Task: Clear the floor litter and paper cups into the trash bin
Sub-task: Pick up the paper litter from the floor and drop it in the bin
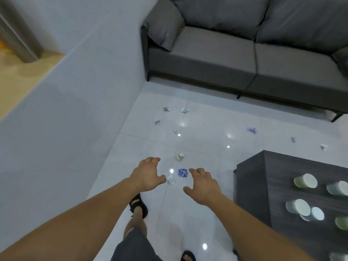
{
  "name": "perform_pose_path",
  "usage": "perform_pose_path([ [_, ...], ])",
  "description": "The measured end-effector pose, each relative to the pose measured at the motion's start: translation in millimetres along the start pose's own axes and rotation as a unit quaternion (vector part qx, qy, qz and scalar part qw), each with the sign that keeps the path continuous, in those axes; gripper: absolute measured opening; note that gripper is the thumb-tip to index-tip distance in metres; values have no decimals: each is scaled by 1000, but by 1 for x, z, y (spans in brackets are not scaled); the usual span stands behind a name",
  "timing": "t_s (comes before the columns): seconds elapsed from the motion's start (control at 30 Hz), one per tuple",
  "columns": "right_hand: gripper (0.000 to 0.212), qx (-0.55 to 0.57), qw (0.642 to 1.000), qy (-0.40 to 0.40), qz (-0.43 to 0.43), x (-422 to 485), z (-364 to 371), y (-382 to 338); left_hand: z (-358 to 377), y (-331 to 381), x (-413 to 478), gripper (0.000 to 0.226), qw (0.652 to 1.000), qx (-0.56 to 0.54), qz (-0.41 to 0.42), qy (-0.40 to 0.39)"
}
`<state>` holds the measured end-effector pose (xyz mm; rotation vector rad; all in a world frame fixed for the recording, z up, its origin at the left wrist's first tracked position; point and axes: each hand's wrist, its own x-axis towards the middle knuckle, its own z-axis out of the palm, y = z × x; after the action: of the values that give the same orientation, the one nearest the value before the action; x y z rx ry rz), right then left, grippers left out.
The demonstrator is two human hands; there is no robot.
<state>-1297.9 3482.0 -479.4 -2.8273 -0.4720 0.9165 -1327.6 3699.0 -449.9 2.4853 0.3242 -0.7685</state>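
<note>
- Left hand [148, 173] out over the floor [207, 147], fingers spread and lightly curled, holding nothing.
- Right hand [204, 185] alongside, clearly apart from the left, fingers just as loose, holding nothing.
- Between the two hands: blue wrapper [183, 173] flat on the tile, just beside the right fingertips; touching or not, cannot tell.
- White scrap [171, 180] just beside the left thumb.
- Crumpled pale scrap [179, 156] a little farther off than the wrapper.
- Farther still, toward the sofa [226, 53]: four small scraps [166, 109] [184, 110] [157, 122] [175, 131], scattered well apart from the hands.
- Purple scrap [252, 130] to the right of those; two more bits [293, 139] [324, 147] farther right, near the far edge of the table [278, 185].
- On the dark table at right: paper cups [306, 180] [338, 188] [298, 207] [316, 213] [341, 223], pale green and white, open mouths showing, two of them touching.
- Grey sofa at the far side, left end against the wall [75, 110].
- Sandalled foot [138, 205] near, below the left hand.
</note>
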Motion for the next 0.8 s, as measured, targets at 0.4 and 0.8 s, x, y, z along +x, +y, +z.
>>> perform_pose_path([
  [0.4, 75, 65, 991, -53, 103, 275, 172, 23, 91, -103, 308, 74, 992, 36, 32, -119],
  [0.8, 80, 64, 991, -77, 87, 453, 444, 93, 339, -203, 507, 70, 986, 23, -13, -167],
])
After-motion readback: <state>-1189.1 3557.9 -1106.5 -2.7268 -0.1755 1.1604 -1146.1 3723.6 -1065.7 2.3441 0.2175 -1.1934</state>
